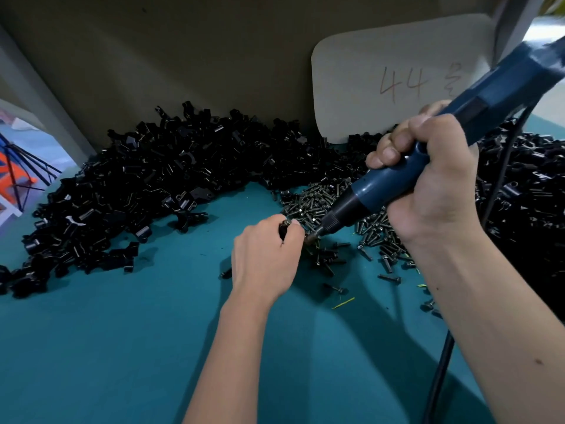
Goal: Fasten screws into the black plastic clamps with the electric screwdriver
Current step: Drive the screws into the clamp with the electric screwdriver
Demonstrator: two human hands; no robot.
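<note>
Head view's showing the left hand (265,251) pinching a clamp (284,228) while the right hand (428,179) is gripping the screwdriver (434,151), its tip slanting down-left, just beside those fingers.

Right hand (428,175) grips the blue electric screwdriver (452,142), slanting down from two o'clock, tip right at the left hand (264,255). That left hand pinches a small black clamp (283,229) over the teal table (122,347). Screws (315,200) lie heaped just past the tip, and clamps (146,185) are piled from nine to three o'clock. A card (382,78) reads "44".
</note>
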